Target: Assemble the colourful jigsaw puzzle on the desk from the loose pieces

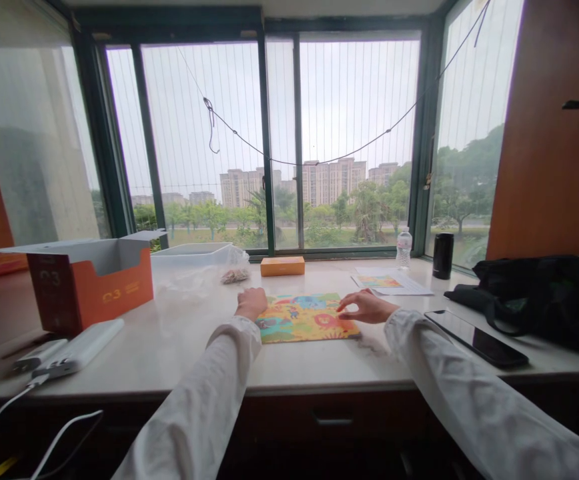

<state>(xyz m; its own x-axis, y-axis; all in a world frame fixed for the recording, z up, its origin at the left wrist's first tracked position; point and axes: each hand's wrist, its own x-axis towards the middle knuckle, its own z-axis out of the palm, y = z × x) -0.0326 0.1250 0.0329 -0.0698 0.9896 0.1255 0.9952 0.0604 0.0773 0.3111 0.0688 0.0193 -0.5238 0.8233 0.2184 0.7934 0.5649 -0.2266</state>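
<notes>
On the table (169, 357), hands (251, 303) (369, 307) flank a colourful board (297, 329)

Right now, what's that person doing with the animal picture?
Someone in white sleeves is busy with a flat, rectangular, colourful animal picture on the white table. Their left hand is at the picture's left edge and right hand at its right side; whether either grips anything is unclear. An orange rectangular box sits beyond it.

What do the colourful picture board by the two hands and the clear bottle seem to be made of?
Picture board: perhaps printed card, fairly matte; it lies flat, without strong glare. Bottle: probably clear, shiny plastic; it is transparent and looks ridged.
</notes>
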